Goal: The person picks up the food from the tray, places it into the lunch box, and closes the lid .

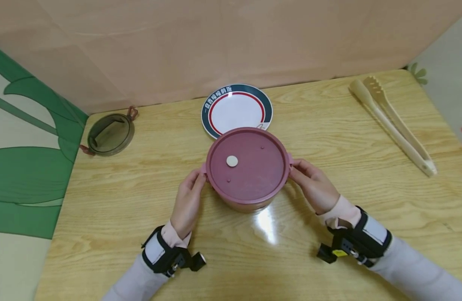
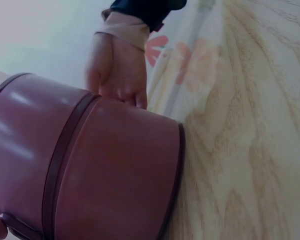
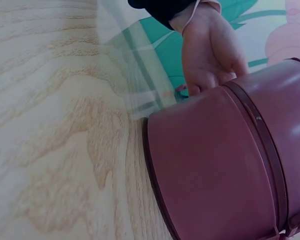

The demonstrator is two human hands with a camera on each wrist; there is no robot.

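Note:
A maroon round two-tier pot (image 1: 250,163) with a flat lid stands in the middle, its lid marked by a pale round knob or button (image 1: 232,161). My left hand (image 1: 186,200) grips the side handle on the left, thumb on top. On the opposite side, my right hand (image 1: 315,186) pinches the other handle between thumb and fingers. Seen from the left wrist, the pot's wall (image 2: 120,170) has a dark band round its middle, and the right hand (image 2: 120,70) is beyond it. From the right wrist, the left hand (image 3: 210,55) shows behind the pot (image 3: 210,160).
Behind the pot lies a white plate (image 1: 236,108) with a dark blue rim and red ring, partly covered by the pot. A round see-through lid-like piece (image 1: 112,136) with red side handles sits at the back left. Beige tongs (image 1: 394,125) lie at the right on the wooden table (image 1: 114,209).

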